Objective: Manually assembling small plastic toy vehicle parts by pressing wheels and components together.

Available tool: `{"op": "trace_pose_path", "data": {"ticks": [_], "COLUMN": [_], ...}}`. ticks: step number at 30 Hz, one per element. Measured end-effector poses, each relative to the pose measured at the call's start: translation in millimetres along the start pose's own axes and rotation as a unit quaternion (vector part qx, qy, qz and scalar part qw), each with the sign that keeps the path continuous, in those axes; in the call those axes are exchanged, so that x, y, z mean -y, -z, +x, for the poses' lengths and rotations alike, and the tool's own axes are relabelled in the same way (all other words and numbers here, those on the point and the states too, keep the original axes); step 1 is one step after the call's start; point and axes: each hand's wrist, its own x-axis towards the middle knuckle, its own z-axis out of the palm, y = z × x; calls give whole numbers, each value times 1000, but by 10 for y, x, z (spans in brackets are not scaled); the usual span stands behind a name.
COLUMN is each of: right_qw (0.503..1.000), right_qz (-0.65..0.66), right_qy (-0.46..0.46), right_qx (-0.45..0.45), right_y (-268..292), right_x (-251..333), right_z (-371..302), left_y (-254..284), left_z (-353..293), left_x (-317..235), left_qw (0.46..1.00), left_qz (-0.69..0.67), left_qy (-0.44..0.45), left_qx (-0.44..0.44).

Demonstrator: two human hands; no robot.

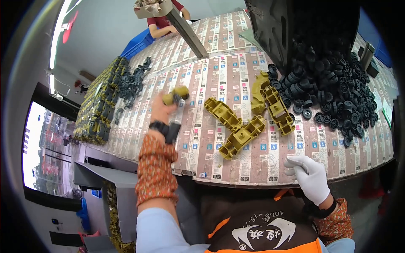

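Observation:
My left hand [161, 110], bare and blurred by motion, is closed on an olive-yellow plastic toy part [181, 92] that has something dark at its middle. It is over the table left of centre. My right hand [311, 177], in a white glove, is at the near edge with curled fingers; whether anything small is between them is hidden. Between the hands lie several hollow olive-yellow plastic toy bodies: one long piece [223, 113], one nearer me [241, 138] touching it, and others [278, 110] farther right. A heap of small dark wheels [333, 90] spreads across the right side.
Rows of stacked olive-and-dark pieces [99, 103] line the left edge, beside loose dark parts [133, 82]. A dark chute-like container [270, 31] stands behind the wheels. A metal post [185, 33] rises mid-table. Across the table are a person in red [158, 25] and a blue crate [139, 43].

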Motion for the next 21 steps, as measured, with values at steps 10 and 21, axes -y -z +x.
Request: {"op": "trace_pose_path", "data": {"ticks": [10,21], "right_qw": [994,983], "right_qz": [-46,-141], "right_qy": [-15,74], "right_qx": [-98,-94], "right_y": [174,370], "right_x": [-80,-36], "right_z": [-158,115], "left_y": [-485,-728], "left_z": [656,-279], "left_x": [-931,-1738], "left_qw": [876,901], "left_qz": [-440,196], "left_qy": [182,-276], "left_qx": [73,270]}}
